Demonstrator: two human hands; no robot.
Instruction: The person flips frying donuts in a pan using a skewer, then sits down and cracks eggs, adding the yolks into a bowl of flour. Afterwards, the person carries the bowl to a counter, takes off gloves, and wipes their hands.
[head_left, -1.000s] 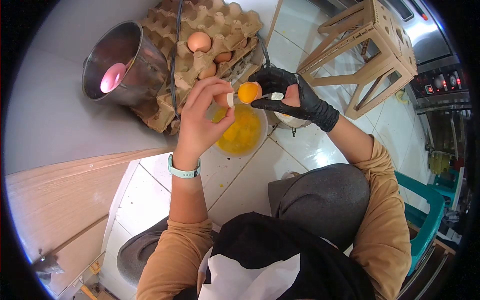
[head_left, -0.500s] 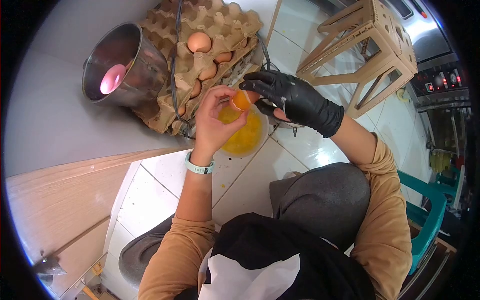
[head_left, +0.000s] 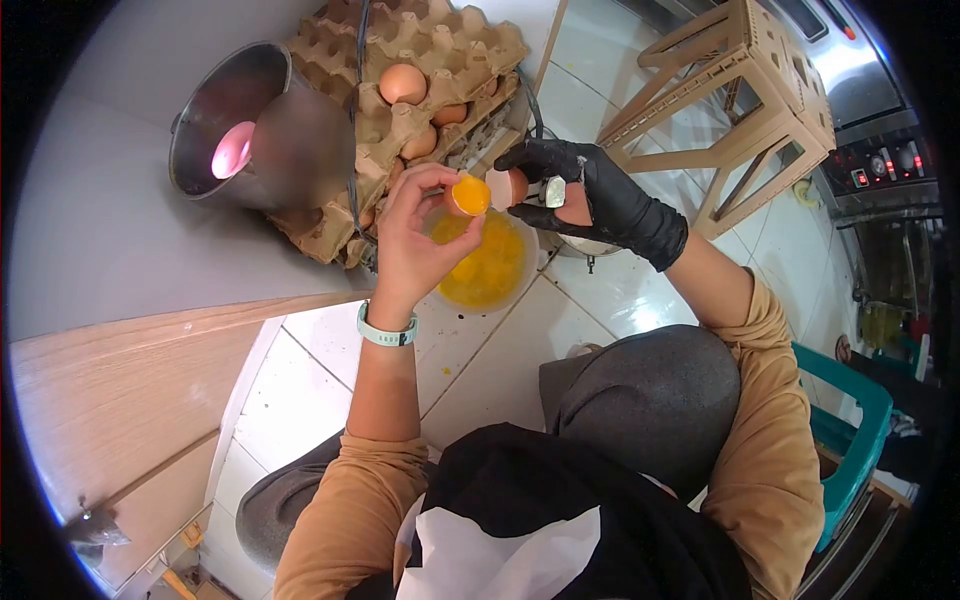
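Yolk (head_left: 471,194) held in left shell (head_left: 458,208) above bowl (head_left: 531,247).
The left shell is clamped between thumb and fingers of the bare left hand (head_left: 418,238); the right shell (head_left: 507,188) is gripped by the black-gloved right hand (head_left: 605,205), just beside the yolk. Liquid egg (head_left: 484,272) is contained in the bowl, which is partly hidden by the left hand. Eggs (head_left: 403,84) are seated in the tray (head_left: 455,45) beyond; a pot (head_left: 215,105) is positioned left of it.

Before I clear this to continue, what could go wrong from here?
The left hand holds a shell half with a yolk, which could burst on the broken edge. Bits of the shell piece in the gloved right hand might drop into the bowl of egg beneath.
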